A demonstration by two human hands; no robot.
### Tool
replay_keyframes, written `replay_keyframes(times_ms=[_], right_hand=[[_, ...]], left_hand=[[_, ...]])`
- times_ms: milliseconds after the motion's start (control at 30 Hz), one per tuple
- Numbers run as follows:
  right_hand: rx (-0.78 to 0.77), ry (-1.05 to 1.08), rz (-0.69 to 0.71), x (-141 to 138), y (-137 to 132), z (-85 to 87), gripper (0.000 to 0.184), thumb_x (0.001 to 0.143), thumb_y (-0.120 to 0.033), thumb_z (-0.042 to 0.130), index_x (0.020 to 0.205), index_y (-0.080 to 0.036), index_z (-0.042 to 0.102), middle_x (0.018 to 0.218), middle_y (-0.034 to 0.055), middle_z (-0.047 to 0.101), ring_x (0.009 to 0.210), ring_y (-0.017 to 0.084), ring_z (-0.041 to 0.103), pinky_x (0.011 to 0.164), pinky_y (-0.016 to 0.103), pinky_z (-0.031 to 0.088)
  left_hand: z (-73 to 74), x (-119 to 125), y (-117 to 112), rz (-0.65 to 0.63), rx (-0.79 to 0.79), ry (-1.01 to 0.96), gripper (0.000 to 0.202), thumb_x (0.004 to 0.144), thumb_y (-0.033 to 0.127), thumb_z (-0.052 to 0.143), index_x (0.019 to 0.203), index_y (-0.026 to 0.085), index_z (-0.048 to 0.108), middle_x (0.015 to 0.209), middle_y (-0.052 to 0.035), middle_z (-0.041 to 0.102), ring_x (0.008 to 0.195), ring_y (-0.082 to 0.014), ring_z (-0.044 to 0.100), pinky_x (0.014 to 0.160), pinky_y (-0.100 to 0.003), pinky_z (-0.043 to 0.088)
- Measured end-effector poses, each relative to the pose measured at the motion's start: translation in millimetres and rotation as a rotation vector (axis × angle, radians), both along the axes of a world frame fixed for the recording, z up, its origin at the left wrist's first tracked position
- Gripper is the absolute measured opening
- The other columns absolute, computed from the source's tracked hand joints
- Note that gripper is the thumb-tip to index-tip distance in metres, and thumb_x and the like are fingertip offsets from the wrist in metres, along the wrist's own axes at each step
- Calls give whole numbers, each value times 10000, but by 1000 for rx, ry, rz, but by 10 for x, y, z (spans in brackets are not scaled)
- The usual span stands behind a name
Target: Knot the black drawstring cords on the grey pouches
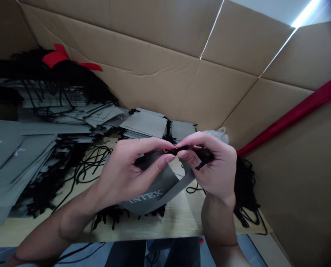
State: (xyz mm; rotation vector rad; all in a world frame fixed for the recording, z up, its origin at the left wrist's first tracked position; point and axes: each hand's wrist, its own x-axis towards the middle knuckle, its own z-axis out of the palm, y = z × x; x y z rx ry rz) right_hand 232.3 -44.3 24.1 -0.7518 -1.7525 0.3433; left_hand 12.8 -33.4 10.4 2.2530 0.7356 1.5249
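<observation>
My left hand (129,167) and my right hand (217,163) meet over the table, thumbs and forefingers pinched close together. Between the fingertips is a short piece of black cord (182,150), and a black cord end pokes out below my right fingers. From the hands hangs a grey fabric bag (165,181) with white "INTEX" lettering, its upper edge folded and partly hidden behind my left hand. Black cord ends of bags underneath stick out below it. How the cord runs inside the pinch is hidden.
Stacked grey bags (4,167) with black cords fill the left. Smaller stacks (146,124) stand at the back against a cardboard wall (154,55). A black cord pile (245,181) lies right, below a red strip (293,115). Loose cords (94,163) cross the wooden table (182,226).
</observation>
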Motion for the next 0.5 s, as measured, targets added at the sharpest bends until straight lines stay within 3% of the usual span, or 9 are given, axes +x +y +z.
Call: replay_keyframes(times_ms=[200, 333, 500], right_hand=[[-19, 31, 11, -7, 1, -25, 240, 942, -82, 935, 1022, -276, 819, 906, -65, 798, 757, 77, 712, 679, 172, 585], [-32, 97, -26, -41, -24, -46, 280, 911, -103, 962, 1016, -267, 762, 906, -61, 767, 726, 87, 683, 643, 199, 580], [39, 0, -121, -99, -83, -53, 156, 982, -149, 886, 1021, -255, 778, 978, -9, 802, 750, 119, 697, 612, 274, 545]], left_hand=[[-5, 33, 1, -9, -52, -44, 91, 1075, 257, 781, 1063, 224, 865, 914, 11, 888, 726, -111, 788, 625, -208, 566], [2, 59, -10, -33, -150, -109, 126, 1081, 224, 776, 1014, 235, 882, 874, 42, 878, 727, -94, 789, 647, -170, 582], [-19, 85, -16, -19, -135, -170, 119, 1075, 208, 796, 1015, 246, 892, 913, 30, 888, 782, -119, 805, 688, -214, 611]])
